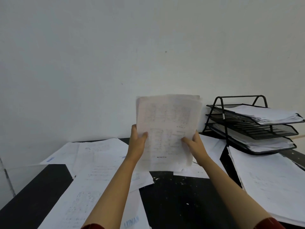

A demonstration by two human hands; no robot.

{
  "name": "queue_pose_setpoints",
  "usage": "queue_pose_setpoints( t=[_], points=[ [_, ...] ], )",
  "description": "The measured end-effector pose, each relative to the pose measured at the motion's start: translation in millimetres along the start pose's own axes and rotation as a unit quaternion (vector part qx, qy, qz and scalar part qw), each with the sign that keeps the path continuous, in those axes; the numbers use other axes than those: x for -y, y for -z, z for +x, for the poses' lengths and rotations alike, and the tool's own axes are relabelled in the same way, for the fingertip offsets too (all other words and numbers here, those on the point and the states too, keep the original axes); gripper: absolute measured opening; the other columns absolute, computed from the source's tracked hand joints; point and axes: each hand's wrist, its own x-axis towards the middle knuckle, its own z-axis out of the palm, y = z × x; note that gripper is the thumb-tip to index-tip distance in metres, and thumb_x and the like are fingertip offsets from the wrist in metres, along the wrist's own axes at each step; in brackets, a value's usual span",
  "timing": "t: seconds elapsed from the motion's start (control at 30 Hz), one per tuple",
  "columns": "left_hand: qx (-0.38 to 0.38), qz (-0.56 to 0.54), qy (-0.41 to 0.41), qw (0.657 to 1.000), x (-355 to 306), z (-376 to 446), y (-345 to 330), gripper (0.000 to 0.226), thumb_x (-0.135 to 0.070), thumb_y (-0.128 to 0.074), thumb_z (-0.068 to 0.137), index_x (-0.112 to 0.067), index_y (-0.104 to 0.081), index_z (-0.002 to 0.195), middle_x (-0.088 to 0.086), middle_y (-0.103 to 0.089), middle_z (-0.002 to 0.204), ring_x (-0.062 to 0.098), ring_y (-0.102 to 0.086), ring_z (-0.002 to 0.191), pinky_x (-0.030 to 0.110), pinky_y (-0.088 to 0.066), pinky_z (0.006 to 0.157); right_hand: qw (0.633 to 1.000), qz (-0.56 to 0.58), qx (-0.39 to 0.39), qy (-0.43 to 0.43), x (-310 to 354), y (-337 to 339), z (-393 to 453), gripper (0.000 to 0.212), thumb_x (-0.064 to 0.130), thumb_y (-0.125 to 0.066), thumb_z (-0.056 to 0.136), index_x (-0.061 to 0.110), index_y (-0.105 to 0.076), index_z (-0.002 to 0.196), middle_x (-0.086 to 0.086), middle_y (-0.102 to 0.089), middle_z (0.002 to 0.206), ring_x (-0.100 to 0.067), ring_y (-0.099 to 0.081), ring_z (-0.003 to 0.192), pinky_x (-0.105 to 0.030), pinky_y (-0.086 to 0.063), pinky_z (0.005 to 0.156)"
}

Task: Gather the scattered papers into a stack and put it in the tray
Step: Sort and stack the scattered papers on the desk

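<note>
Above the black table [178,204], left hand [137,142] and right hand [194,142] each grip a side of an upright paper stack [168,126]; the tray [250,128] stands far right.

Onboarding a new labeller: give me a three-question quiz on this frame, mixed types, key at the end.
1. True or false: both hands hold the upright stack of papers.
2. The black wire tray rack stands where? A) at the table's left edge B) on the right, against the wall C) on the floor
3. Fill in: the middle tier of the rack looks ____, while the top and bottom tiers hold paper.

Key
1. True: the left hand and the right hand each have a grip on one side of the stack, thumbs on the front.
2. B
3. empty
</note>
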Motion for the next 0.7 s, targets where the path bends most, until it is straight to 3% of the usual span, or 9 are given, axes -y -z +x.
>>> queue_pose_setpoints(
  t=[0.07, 0.13, 0.33, 0.53, 0.7],
  points=[
    [0.008, 0.005, -0.01, 1.0, -3, 4, -1, 0.039, -0.011, -0.052, 0.096, -0.018, -0.036, 0.13, -0.005, -0.052, 0.12, 0.012, -0.052, 0.107, 0.013, -0.045, 0.075, 1.0, 0.015, -0.006, 0.003, 3, -1, 0, 0.059, 0.011, -0.059, 0.092, 0.019, -0.029, 0.143, 0.004, -0.049, 0.128, -0.017, -0.05, 0.115, -0.031, -0.046, 0.093],
    [0.011, 0.0, 0.011, 1.0, 6, 3, 0, 0.044, -0.01, -0.054, 0.094, -0.02, -0.035, 0.132, -0.004, -0.052, 0.122, 0.013, -0.051, 0.11, 0.018, -0.045, 0.082, 1.0, 0.0, 0.001, -0.008, -1, -1, -2, 0.057, 0.011, -0.059, 0.092, 0.019, -0.028, 0.139, 0.004, -0.048, 0.125, -0.019, -0.05, 0.115, -0.03, -0.046, 0.089],
    [0.018, 0.021, 0.067, 0.997, 47, -12, -3, 0.047, -0.015, -0.053, 0.096, -0.019, -0.032, 0.138, -0.003, -0.05, 0.13, 0.017, -0.047, 0.122, 0.027, -0.039, 0.096, 0.999, -0.017, 0.024, -0.038, -16, -1, -11, 0.058, 0.024, -0.056, 0.095, 0.022, -0.023, 0.143, 0.004, -0.044, 0.13, -0.019, -0.046, 0.118, -0.037, -0.042, 0.101],
    [0.005, 0.037, 0.048, 0.998, 38, -4, -11, 0.041, -0.013, -0.051, 0.097, -0.016, -0.032, 0.134, -0.004, -0.049, 0.123, 0.012, -0.047, 0.111, 0.024, -0.04, 0.092, 1.0, -0.006, 0.001, -0.021, -10, -2, -6, 0.049, 0.033, -0.054, 0.095, 0.025, -0.031, 0.137, 0.007, -0.052, 0.123, -0.006, -0.056, 0.1, -0.017, -0.048, 0.071],
    [0.023, 0.075, 0.086, 0.993, 55, -13, -13, 0.034, -0.013, -0.042, 0.1, -0.013, -0.031, 0.133, 0.004, -0.048, 0.129, 0.016, -0.047, 0.114, 0.024, -0.039, 0.092, 0.999, -0.011, 0.024, -0.024, -19, 0, -8, 0.048, 0.045, -0.048, 0.096, 0.025, -0.037, 0.138, 0.006, -0.057, 0.125, -0.014, -0.059, 0.11, -0.022, -0.053, 0.077]
  ],
)
